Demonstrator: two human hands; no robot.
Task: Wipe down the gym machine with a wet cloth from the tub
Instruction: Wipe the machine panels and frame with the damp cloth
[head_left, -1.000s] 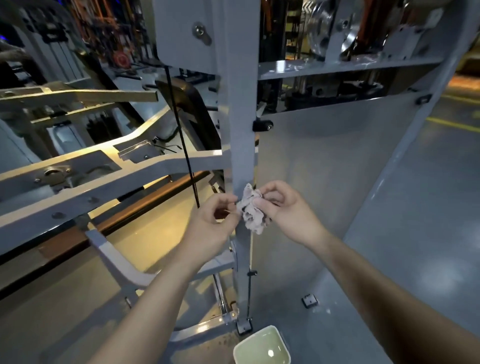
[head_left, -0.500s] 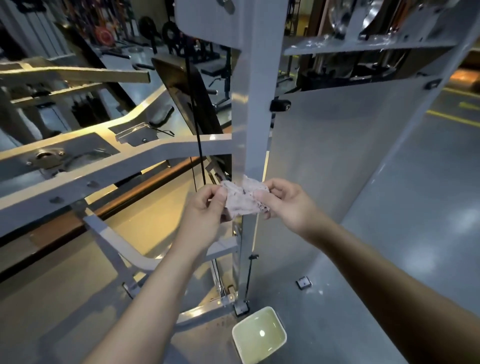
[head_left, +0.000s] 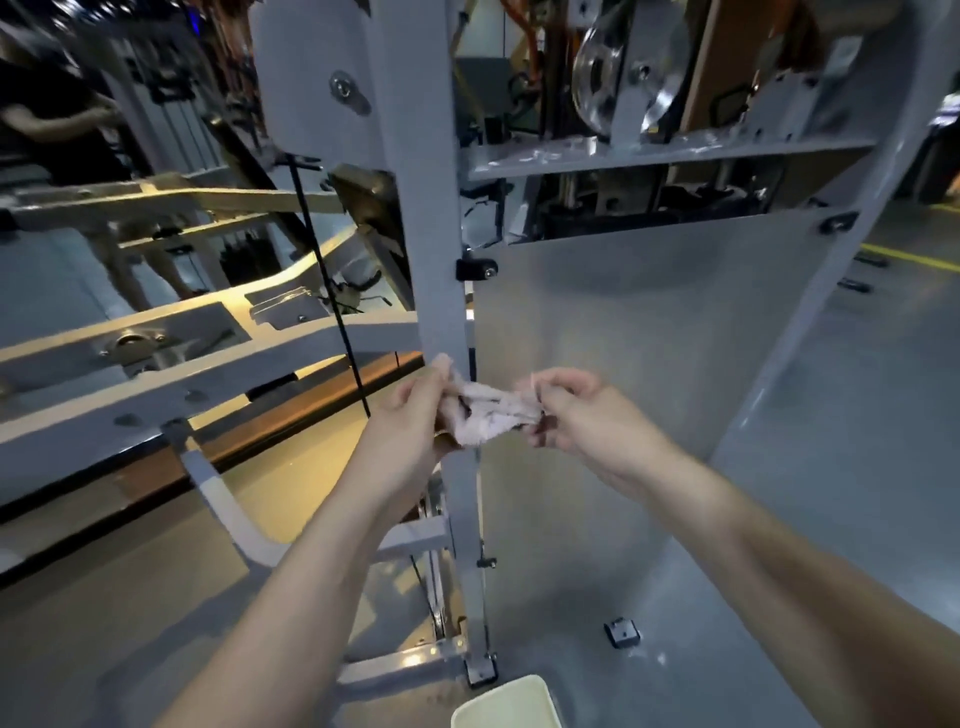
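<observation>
No text, label, brand, number or sign is legible. The grey panel of the gym machine, the cloth and the tub show no readable marking. The one floor marking in view is a yellow line at the right edge; it has no lettering.
</observation>
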